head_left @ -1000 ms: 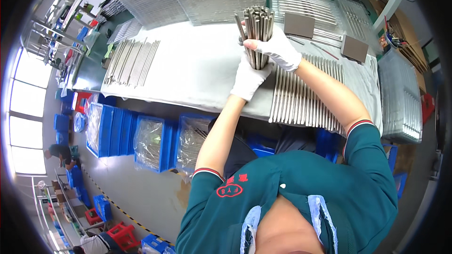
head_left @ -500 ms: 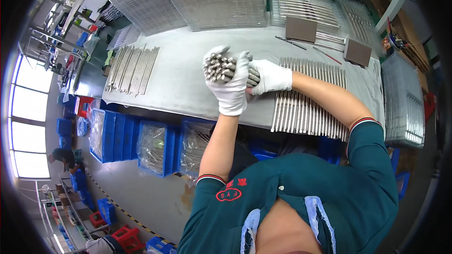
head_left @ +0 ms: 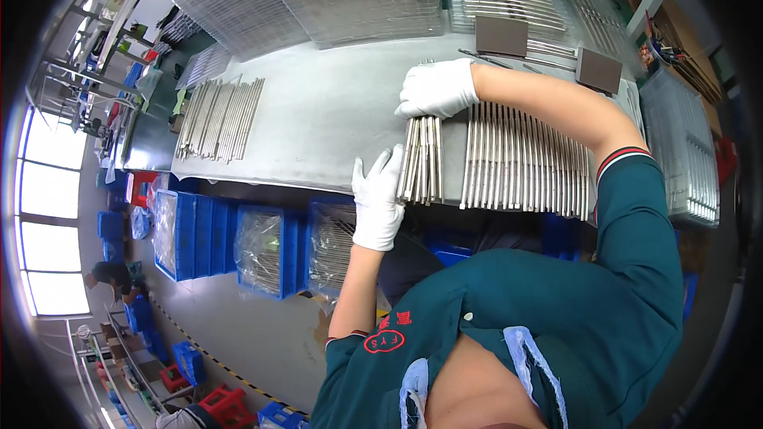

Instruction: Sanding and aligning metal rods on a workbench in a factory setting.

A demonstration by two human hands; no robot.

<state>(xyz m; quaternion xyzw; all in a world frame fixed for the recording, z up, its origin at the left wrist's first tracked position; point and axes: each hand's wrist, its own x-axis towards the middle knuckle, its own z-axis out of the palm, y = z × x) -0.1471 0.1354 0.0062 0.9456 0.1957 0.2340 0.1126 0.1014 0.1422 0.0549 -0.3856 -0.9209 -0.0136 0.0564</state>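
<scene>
A bundle of slim silvery metal rods [head_left: 422, 160] lies on the grey-covered table, its length running from far to near. My right hand [head_left: 437, 88], in a white glove, is wrapped over the far part of the bundle from above. Beside the near left end of the rods is my left hand [head_left: 378, 200], also gloved in white, with its fingers stretched out and apart. The side of that hand is at the bundle's edge; whether it touches cannot be made out. Just to the right, a row of similar rods [head_left: 524, 163] lies side by side.
Another group of rods [head_left: 220, 119] lies at the table's left. Clear plastic trays [head_left: 358, 0] stand along the back, with more trays [head_left: 679, 151] at the right. Two brown blocks [head_left: 501, 36] rest near the back right. Blue bins [head_left: 203, 234] stand below the front edge.
The rod bundle was held up in both hands and now lies on the table beside the row. My left hand has let go and come nearer; my right hand has moved over the bundle.
</scene>
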